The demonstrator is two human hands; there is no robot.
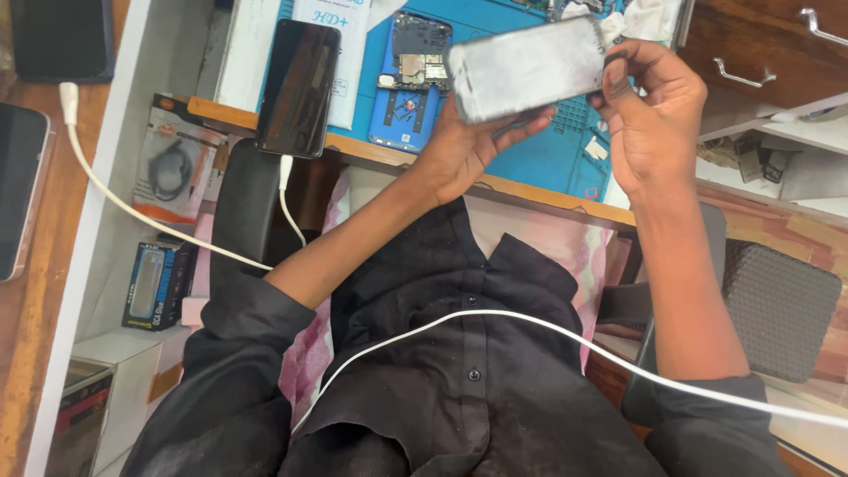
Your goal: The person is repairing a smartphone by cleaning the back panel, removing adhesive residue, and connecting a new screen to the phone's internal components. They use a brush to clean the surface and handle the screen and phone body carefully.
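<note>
Seen from above, looking down at a black shirt (468, 389) and both bare hands raised over the blue repair mat (530, 150). Left hand (459, 146) under a grey phone panel (528, 66), fingers closed around its lower edge and supporting it from below. Right hand (649, 115) clamped on the right end of the same panel, thumb pressed on the corner. Panel held flat and slightly tilted, above the mat, not touching it. On the mat, just left of the panel, an opened blue phone body (411, 79) with circuit board exposed. Further left, a black phone (298, 87) lying at the bench edge, white cable (287, 190) plugged in its lower end. Another white cable (565, 340) across the shirt. Wooden drawers (760, 44) at upper right.
</note>
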